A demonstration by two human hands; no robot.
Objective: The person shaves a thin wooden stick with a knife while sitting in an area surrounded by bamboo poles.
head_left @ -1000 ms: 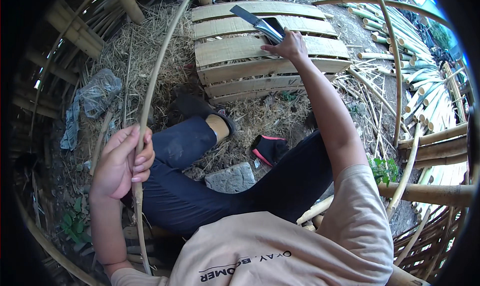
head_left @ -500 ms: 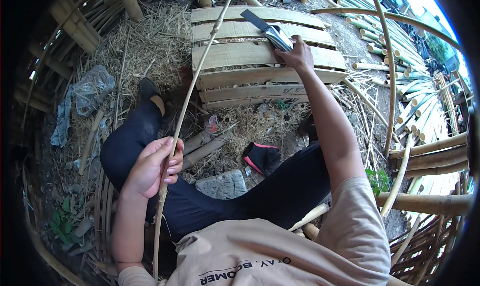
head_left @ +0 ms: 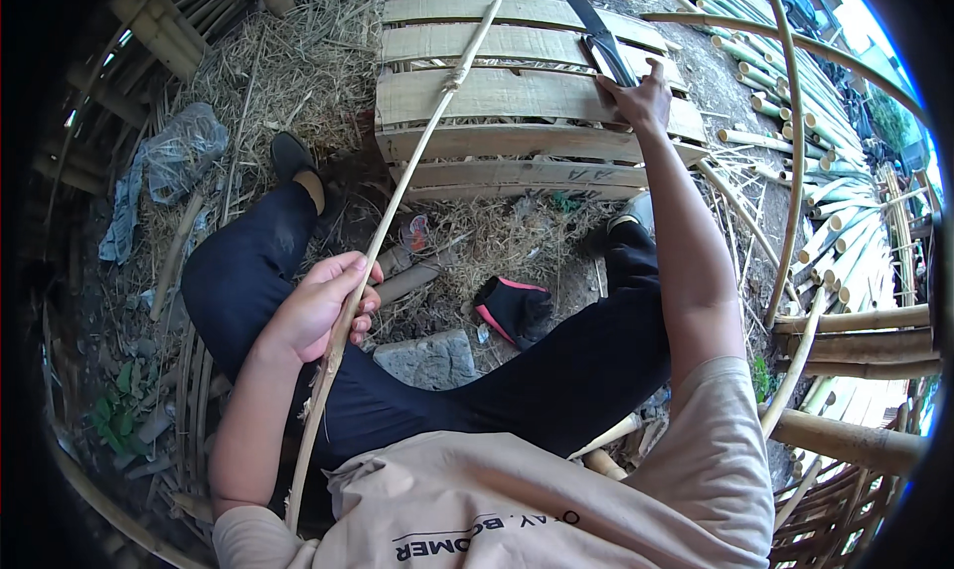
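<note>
My left hand (head_left: 333, 306) is closed round a long, thin bamboo stick (head_left: 410, 172). The stick slants from beside my left hip, across my thigh, up over the slatted wooden crate (head_left: 477, 94) in front of me. It has a knobby node near its far tip and frayed slivers along its near part. On the crate's right side my right hand (head_left: 641, 100) grips the near end of a tool with a dark, flat blade (head_left: 588, 14) and a shiny grey lower part. The blade points away from me; my fingers partly hide the gripped end.
A grey stone block (head_left: 425, 360) and a black-and-pink cloth item (head_left: 514, 309) lie between my legs. Clear plastic (head_left: 187, 150) and straw are at left. Cut bamboo poles (head_left: 845, 211) are piled at right, past a curved upright pole (head_left: 792, 162).
My right hand has moved right across the crate with the bladed tool. The stick's far end has come lower and tilted rightward, so its tip now shows over the crate.
</note>
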